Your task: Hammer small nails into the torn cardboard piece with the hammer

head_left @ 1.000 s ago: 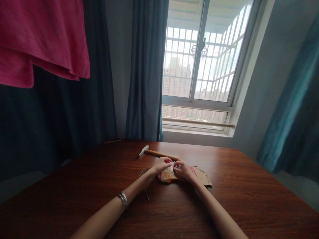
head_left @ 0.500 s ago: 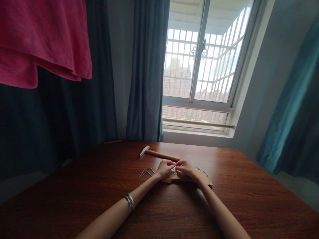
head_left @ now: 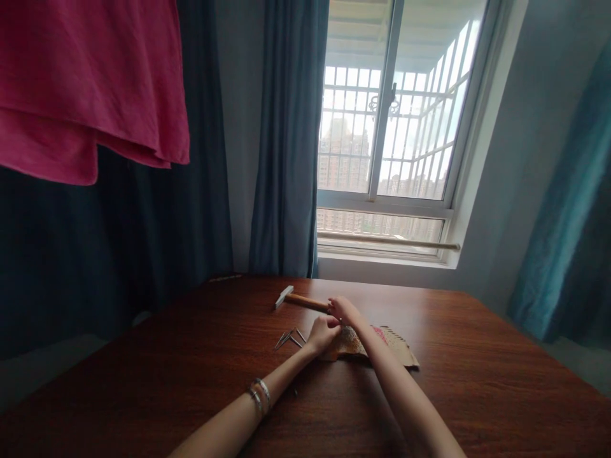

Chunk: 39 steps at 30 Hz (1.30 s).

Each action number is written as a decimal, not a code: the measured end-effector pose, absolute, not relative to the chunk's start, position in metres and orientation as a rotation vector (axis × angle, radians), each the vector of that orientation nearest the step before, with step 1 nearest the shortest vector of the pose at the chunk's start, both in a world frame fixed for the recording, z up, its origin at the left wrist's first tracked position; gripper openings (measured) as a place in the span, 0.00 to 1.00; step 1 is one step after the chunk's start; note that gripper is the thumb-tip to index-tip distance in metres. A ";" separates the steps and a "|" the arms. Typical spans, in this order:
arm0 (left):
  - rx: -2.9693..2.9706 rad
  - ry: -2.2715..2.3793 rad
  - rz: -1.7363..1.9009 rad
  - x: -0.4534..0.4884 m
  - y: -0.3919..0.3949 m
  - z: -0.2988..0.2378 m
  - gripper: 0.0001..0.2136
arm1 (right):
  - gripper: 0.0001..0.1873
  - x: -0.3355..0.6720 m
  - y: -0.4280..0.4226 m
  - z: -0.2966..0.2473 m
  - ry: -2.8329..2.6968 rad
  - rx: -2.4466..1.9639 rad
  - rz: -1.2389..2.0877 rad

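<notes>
My left hand (head_left: 325, 333) is pinched at the left end of a piece of brown cardboard (head_left: 398, 348). Whatever small thing sits between its thumb and finger is too tiny to name. Just behind it, my right hand (head_left: 344, 311) has its fingers closed round the end of the wooden handle of a hammer (head_left: 308, 301). The hammer lies on the table with its pale metal head at the left. Several thin metal nails (head_left: 289, 338) lie in a loose bunch left of my left hand. The right forearm crosses over the cardboard and hides part of it.
The brown wooden table (head_left: 229, 362) reaches back to a blue curtain (head_left: 286, 146) and a barred window (head_left: 386, 127). One small dark piece (head_left: 295, 392) lies near the left forearm. A pink cloth (head_left: 95, 89) hangs at upper left.
My right hand has left the spot beside my left fingertips and moved back onto the hammer handle. My left hand stays pinched over the cardboard. The view has shifted slightly.
</notes>
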State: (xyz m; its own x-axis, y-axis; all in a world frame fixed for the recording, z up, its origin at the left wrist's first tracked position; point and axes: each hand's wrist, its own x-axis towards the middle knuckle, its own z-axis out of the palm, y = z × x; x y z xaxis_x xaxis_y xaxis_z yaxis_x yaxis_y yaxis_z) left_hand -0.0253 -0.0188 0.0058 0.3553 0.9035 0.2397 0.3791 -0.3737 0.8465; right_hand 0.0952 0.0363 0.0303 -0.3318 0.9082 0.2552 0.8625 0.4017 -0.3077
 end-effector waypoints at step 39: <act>2.062 1.198 1.038 -0.026 -0.019 0.001 0.13 | 0.19 0.194 -0.166 0.076 -0.920 -1.125 1.622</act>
